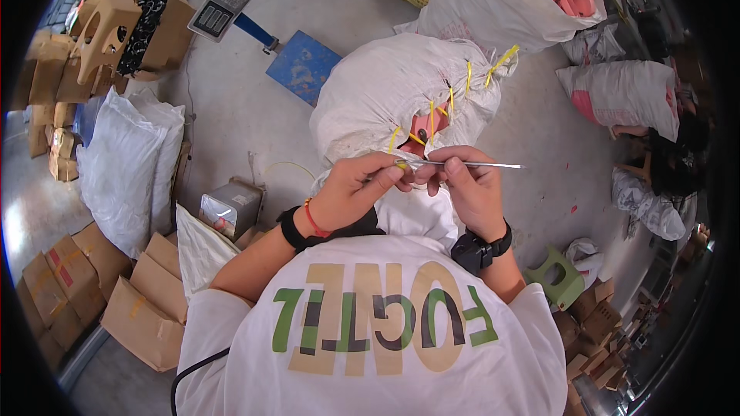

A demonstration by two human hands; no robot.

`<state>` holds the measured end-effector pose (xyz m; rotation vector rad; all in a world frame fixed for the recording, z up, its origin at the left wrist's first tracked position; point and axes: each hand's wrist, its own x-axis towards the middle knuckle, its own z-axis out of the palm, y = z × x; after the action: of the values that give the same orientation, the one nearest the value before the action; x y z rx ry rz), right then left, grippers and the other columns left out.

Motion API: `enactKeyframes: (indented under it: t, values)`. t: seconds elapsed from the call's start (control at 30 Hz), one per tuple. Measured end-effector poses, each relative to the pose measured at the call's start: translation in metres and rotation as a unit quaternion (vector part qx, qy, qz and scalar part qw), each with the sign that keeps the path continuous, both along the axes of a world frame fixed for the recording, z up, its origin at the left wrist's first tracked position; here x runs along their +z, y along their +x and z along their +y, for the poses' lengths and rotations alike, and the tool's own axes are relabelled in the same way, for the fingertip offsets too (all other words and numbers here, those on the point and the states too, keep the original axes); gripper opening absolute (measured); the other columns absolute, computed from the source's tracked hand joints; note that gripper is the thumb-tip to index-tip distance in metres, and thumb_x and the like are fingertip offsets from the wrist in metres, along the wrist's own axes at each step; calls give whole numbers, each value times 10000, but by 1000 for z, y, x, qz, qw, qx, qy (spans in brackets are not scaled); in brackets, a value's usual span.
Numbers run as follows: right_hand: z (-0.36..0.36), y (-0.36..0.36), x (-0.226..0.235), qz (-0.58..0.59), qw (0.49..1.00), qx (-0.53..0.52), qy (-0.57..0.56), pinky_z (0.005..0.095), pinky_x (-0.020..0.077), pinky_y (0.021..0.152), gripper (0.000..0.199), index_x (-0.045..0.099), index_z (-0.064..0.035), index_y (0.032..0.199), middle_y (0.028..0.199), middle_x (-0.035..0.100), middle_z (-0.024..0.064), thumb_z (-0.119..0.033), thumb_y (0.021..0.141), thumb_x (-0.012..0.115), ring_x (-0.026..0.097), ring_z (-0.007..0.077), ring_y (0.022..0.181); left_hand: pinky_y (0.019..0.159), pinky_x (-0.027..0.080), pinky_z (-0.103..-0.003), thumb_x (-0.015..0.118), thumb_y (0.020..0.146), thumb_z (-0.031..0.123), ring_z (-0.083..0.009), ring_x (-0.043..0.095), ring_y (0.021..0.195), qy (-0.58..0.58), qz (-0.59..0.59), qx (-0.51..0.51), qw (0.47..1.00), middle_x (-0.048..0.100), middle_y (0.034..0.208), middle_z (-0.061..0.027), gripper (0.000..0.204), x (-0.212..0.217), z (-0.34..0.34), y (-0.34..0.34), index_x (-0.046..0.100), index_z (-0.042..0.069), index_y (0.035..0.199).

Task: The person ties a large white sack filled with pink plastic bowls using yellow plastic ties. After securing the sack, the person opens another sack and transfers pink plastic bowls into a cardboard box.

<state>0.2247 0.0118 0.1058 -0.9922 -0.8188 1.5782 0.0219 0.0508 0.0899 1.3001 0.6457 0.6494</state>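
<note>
Head view: the left hand pinches the eye end of a long steel sack needle; the right hand grips its shaft. Both work just below the stuffed white sack, stitched with yellow strap.

A grey concrete floor spreads around the blue platform scale. Left of it, cardboard boxes pile up; beyond it, perhaps a green stool sits.
</note>
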Motion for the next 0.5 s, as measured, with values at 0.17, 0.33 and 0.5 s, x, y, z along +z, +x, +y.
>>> enactKeyframes:
  t: [0.17,0.33,0.5]
  values:
    - [-1,-3,-4,17,1000,6,-11,290,484,645,275,605,34,1061,872,670,147,-202,934,546,626,175,756,790,525,-322,449,966,74,-208,647,885,-7,-33,42,999,650,930,-140,210,-3,-4,1,518,-45,1125]
    - [0,-6,-10,23,999,-6,-22,299,463,681,276,589,40,1058,861,638,127,-201,932,541,591,175,761,795,522,-303,447,965,68,-196,650,895,-59,-46,69,995,646,949,-142,228,-4,-4,4,497,-52,1152]
    - [-1,-9,-12,-22,999,9,-35,292,460,705,236,587,32,1046,854,625,95,-169,927,552,566,143,768,821,507,-271,458,956,58,-162,643,930,-114,-28,52,992,643,936,-110,238,-9,-2,4,508,-60,1157]
